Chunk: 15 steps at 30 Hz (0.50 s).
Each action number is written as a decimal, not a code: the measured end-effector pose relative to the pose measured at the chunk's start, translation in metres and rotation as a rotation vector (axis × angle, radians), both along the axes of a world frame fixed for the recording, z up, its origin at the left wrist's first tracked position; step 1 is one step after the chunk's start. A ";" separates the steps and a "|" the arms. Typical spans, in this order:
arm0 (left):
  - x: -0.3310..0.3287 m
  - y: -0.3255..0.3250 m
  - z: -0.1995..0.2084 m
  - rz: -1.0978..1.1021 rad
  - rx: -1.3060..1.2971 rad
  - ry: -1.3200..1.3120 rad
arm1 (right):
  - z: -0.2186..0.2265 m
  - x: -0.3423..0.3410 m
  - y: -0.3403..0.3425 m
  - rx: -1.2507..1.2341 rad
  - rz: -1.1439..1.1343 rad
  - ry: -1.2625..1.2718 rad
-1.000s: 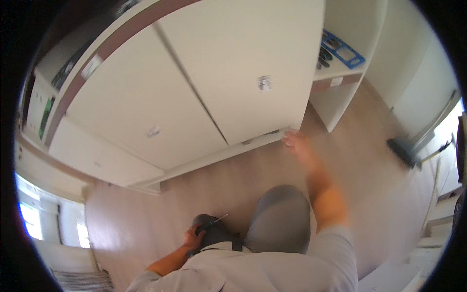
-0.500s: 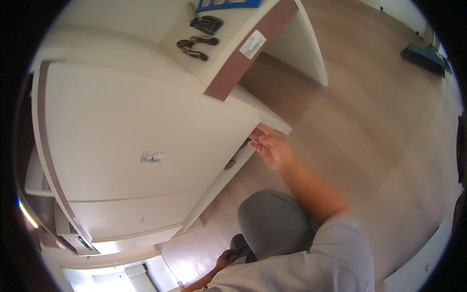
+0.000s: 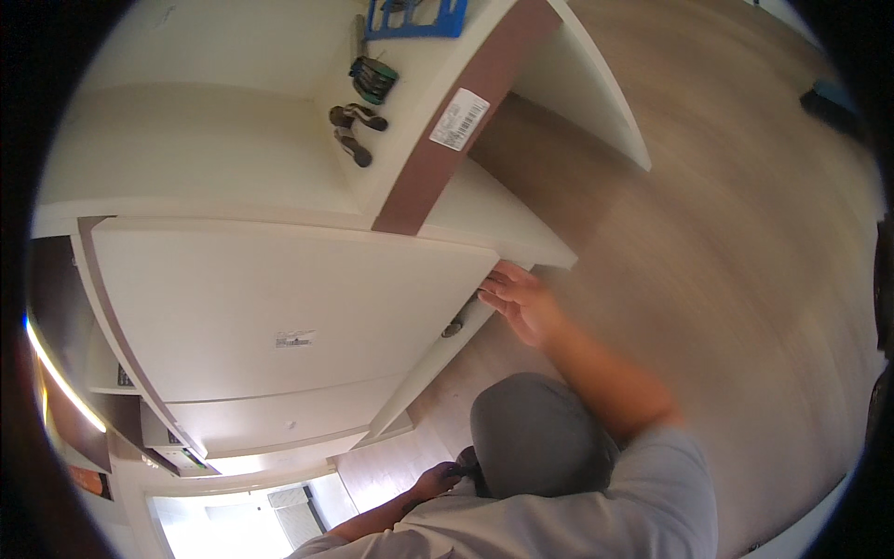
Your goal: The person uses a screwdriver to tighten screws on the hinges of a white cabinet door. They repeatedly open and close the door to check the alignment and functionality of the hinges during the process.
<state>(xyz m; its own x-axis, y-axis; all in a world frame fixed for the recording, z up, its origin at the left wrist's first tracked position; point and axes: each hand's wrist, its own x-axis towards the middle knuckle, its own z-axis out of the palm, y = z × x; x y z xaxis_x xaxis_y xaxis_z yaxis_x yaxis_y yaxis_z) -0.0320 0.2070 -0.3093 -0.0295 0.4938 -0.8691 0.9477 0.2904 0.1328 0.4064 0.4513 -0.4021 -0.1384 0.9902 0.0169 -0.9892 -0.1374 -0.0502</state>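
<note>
A white cabinet door (image 3: 289, 289) with a printed label spans the middle of the view. At its right corner, my right hand (image 3: 526, 303) grips the edge, with the fingertips partly hidden behind it. A small round metal fitting (image 3: 453, 328) shows in the gap below the door. Lower down, my left hand (image 3: 436, 481) is closed beside my bent grey-clad knee. Something dark pokes from its fingers, too small to name.
Pliers (image 3: 356, 133), a dark green-handled tool (image 3: 372, 78) and a blue plastic tray (image 3: 415, 19) lie on the white shelf unit (image 3: 400, 158) above. A blue broom head (image 3: 833, 107) rests on the wooden floor (image 3: 708, 242) at the far right.
My view has shifted, so the shelf and its tools sit lower and further left. My right hand stays at the door's corner. The left hand remains by the knee.
</note>
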 end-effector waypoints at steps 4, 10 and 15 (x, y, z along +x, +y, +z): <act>0.003 0.001 -0.012 -0.066 -0.034 0.084 | 0.005 -0.010 0.001 -0.083 0.057 -0.042; -0.034 0.000 -0.026 -0.214 0.067 0.023 | -0.004 -0.028 0.005 -0.028 0.211 -0.150; -0.026 0.015 -0.042 -0.160 -0.036 0.101 | -0.005 -0.035 0.012 0.093 0.406 -0.209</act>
<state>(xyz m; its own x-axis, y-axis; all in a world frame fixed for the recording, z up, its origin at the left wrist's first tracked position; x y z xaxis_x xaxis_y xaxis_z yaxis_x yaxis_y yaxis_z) -0.0584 0.2221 -0.3515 -0.0408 0.4678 -0.8829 0.9901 0.1378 0.0273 0.3709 0.4630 -0.4071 -0.5245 0.8508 0.0334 -0.8236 -0.4970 -0.2734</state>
